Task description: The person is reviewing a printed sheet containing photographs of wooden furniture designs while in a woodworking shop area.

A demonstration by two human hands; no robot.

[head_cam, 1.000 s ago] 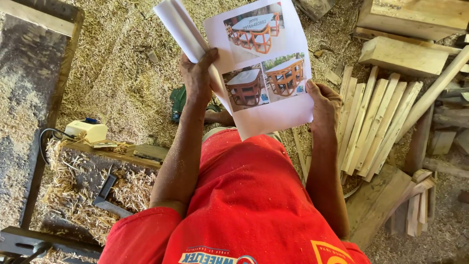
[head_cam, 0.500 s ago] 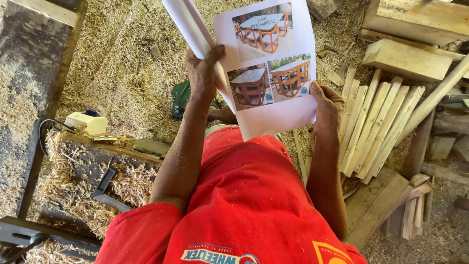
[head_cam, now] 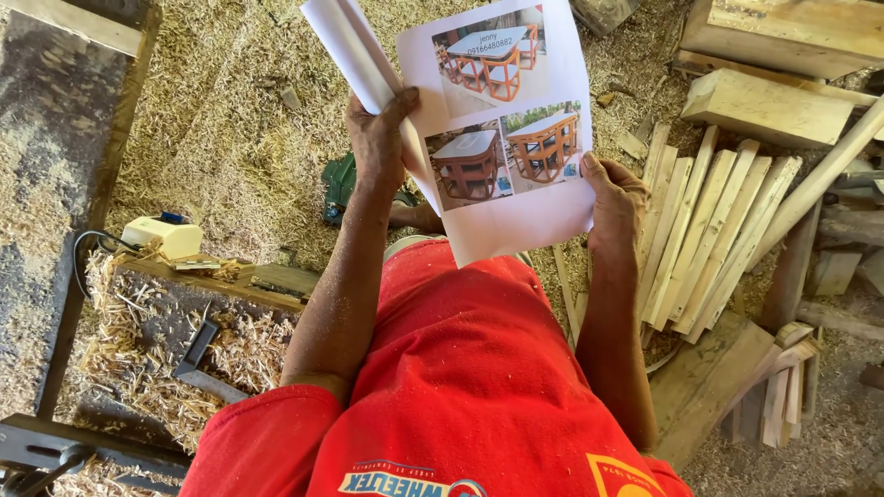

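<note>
The person held a thin white sheet of paper printed with three colour photographs of orange-brown wooden tables [head_cam: 516,138] up in front of the chest, above a red cotton shirt [head_cam: 460,387] that bore a printed emblem near the lower edge. The paper was smooth and slightly bowed; further white pages [head_cam: 354,51] were folded back behind its left edge, forming a curled roll. One photograph sat at the top of the sheet with a short line of small print over it, and two sat side by side below it, leaving a blank white strip along the bottom.

The left hand [head_cam: 379,138] was closed on the sheet's left edge: the thumb pressed across the front of the page beside the lower-left photograph, while the fingers wrapped behind it around the folded pages. The right hand [head_cam: 615,204] gripped the lower right edge, thumb on the front next to the lower-right photograph, fingers curled behind. Both forearms were dusted with fine sawdust.

Below lay a floor thick with pale, fibrous wood shavings [head_cam: 230,138]. To the right, a fan of narrow, smooth-planed pale wooden slats [head_cam: 709,230] rested near a chunky rectangular pale timber block [head_cam: 764,109]. To the left, a small cream plastic box with a black cable [head_cam: 166,236] sat on a rough, shaving-strewn wooden bench [head_cam: 239,281].
</note>
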